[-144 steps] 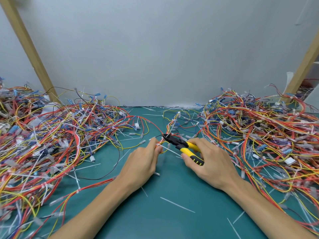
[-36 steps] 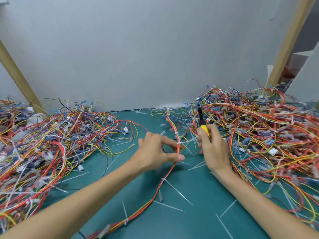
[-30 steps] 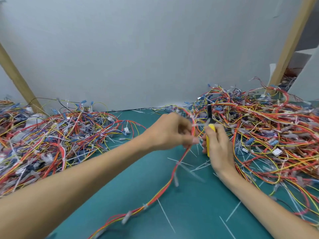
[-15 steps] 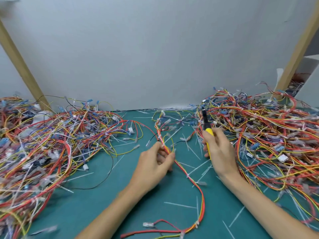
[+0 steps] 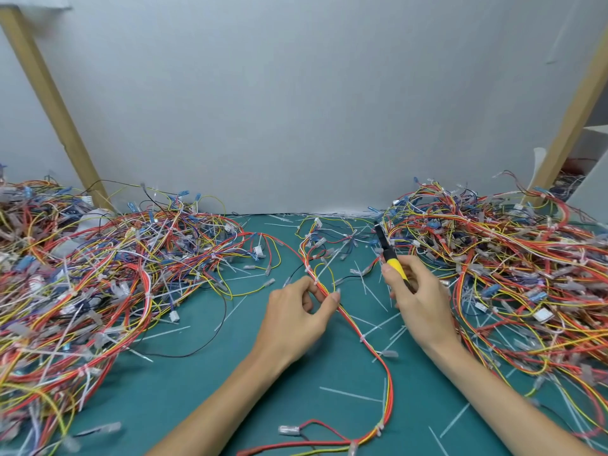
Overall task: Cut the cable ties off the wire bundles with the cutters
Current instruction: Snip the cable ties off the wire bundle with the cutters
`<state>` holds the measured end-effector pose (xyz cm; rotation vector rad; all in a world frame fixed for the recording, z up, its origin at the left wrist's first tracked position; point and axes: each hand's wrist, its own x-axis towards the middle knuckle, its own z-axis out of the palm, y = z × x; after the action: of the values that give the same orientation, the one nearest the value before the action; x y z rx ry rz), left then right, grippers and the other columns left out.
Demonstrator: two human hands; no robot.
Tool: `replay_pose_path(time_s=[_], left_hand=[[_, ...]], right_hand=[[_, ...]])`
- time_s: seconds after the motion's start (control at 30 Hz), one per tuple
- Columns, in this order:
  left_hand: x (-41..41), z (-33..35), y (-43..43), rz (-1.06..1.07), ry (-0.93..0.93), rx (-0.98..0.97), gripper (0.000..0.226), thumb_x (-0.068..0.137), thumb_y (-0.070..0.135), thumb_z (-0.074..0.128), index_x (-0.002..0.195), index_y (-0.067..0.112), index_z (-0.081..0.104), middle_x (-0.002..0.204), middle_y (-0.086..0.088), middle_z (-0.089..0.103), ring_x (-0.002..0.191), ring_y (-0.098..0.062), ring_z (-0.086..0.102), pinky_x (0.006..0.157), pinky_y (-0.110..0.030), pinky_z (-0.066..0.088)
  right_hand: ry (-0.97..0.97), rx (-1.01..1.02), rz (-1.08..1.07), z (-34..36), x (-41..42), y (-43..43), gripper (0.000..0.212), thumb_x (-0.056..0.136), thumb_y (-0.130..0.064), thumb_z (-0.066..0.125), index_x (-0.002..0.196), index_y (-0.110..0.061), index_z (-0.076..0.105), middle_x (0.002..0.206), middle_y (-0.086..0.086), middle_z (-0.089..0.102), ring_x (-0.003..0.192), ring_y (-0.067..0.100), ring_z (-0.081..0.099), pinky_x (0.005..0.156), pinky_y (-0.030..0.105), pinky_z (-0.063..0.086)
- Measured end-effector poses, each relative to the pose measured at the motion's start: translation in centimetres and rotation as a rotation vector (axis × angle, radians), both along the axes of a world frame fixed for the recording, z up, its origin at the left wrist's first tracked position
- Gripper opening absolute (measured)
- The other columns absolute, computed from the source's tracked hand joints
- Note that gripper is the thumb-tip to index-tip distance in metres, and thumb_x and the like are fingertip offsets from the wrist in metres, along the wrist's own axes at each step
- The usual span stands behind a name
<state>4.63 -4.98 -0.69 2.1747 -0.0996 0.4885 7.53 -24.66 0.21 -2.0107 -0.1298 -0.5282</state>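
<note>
Red-and-yellow wire bundle [image 5: 371,344] sat pinched in the half-closed left hand [image 5: 296,312]; the right hand [image 5: 419,302] curled tightly round the yellow-handled cutters [image 5: 393,263].

A plain pale grey wall [image 5: 296,110] stands along the far edge of the teal-green matted worktop [image 5: 164,390]. A slanted light wooden post [image 5: 52,103] rises near its far left corner, and another slanted wooden post [image 5: 572,120] near its far right.

Teal mat [image 5: 164,406], grey back wall [image 5: 296,110], left wooden post [image 5: 56,106] leaning, right wooden post [image 5: 572,120] leaning
</note>
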Motion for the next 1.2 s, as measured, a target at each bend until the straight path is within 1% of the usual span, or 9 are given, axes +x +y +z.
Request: replay_pose_path(time_s=[0.2,0.4,0.53,0.63,0.77,0.83,0.9,1.0,1.2], left_hand=[[0.0,0.0,-0.1,-0.007,-0.024,0.155,0.033,0.085,0.055,0.059,0.063,0.032,0.05,0.05,0.008,0.038,0.075,-0.003,0.044,0.078,-0.025,0.025],[0.1,0.0,-0.2,-0.034,-0.024,0.084,0.035,0.085,0.045,0.066,0.06,0.027,0.048,0.043,0.009,0.04,0.051,-0.008,0.042,0.053,-0.014,0.029],[0.0,0.1,-0.3,-0.038,-0.018,0.083,0.038,0.085,0.04,0.067,0.061,0.018,0.048,0.044,0.013,0.043,0.052,-0.004,0.045,0.054,-0.014,0.033],[0.0,0.2,-0.3,-0.051,-0.015,0.09,0.041,0.085,0.038,0.068,0.058,0.022,0.042,0.044,0.011,0.041,0.052,-0.004,0.046,0.054,-0.013,0.035],[0.0,0.2,-0.3,-0.055,-0.016,0.102,0.042,0.085,0.037,0.068,0.058,0.02,0.041,0.045,0.012,0.045,0.054,0.0,0.049,0.056,-0.009,0.034],[0.2,0.1,-0.2,-0.059,-0.015,0.099,0.038,0.086,0.038,0.068,0.062,0.02,0.045,0.048,0.012,0.048,0.055,0.0,0.049,0.056,-0.009,0.033],[0.3,0.1,0.0,-0.072,0.009,0.096,0.031,0.087,0.043,0.065,0.073,0.019,0.051,0.054,0.012,0.054,0.054,-0.001,0.05,0.055,-0.012,0.032],[0.4,0.1,0.2,-0.105,0.031,0.055,0.027,0.089,0.044,0.063,0.084,0.019,0.055,0.06,0.014,0.059,0.048,0.0,0.05,0.053,-0.016,0.033],[0.3,0.4,0.4,-0.09,0.025,-0.009,0.028,0.085,0.04,0.067,0.075,0.015,0.057,0.059,0.006,0.062,0.049,-0.005,0.048,0.053,-0.017,0.038]], right_hand=[[0.009,-0.022,0.0,-0.1,0.0,0.0,0.054,0.073,-0.073,0.047,0.101,-0.029,0.061,0.082,-0.003,0.065,0.081,0.025,0.063,0.079,0.044,0.05],[-0.004,-0.042,0.004,-0.2,0.1,-0.1,0.053,0.073,-0.074,0.046,0.101,-0.031,0.059,0.081,-0.005,0.065,0.081,0.021,0.063,0.077,0.041,0.049],[-0.016,-0.048,0.003,-0.2,0.1,-0.1,0.047,0.073,-0.074,0.045,0.098,-0.035,0.057,0.079,-0.007,0.064,0.079,0.019,0.062,0.073,0.037,0.047],[-0.045,-0.062,0.005,-0.1,-0.1,-0.1,0.034,0.077,-0.068,0.048,0.093,-0.039,0.055,0.075,-0.007,0.064,0.076,0.016,0.062,0.07,0.036,0.046],[-0.138,-0.084,-0.025,0.0,-0.8,-0.3,0.013,0.081,-0.062,0.052,0.084,-0.05,0.054,0.075,-0.013,0.064,0.072,0.005,0.06,0.067,0.024,0.046],[-0.163,-0.097,-0.03,0.1,-1.2,-0.5,0.017,0.083,-0.058,0.053,0.088,-0.042,0.055,0.071,-0.009,0.064,0.069,0.008,0.06,0.066,0.03,0.048],[-0.194,-0.155,-0.026,0.2,-1.4,-0.6,0.028,0.082,-0.059,0.053,0.092,-0.033,0.057,0.071,-0.011,0.063,0.068,0.008,0.058,0.064,0.032,0.046],[-0.243,-0.322,-0.042,0.2,-2.0,-0.2,0.032,0.08,-0.061,0.052,0.095,-0.033,0.056,0.071,-0.017,0.058,0.064,0.007,0.053,0.06,0.03,0.042],[-0.251,-0.587,-0.031,0.4,-2.6,-0.2,0.032,0.074,-0.06,0.055,0.094,-0.035,0.061,0.082,-0.02,0.064,0.072,0.005,0.061,0.057,0.023,0.043]])
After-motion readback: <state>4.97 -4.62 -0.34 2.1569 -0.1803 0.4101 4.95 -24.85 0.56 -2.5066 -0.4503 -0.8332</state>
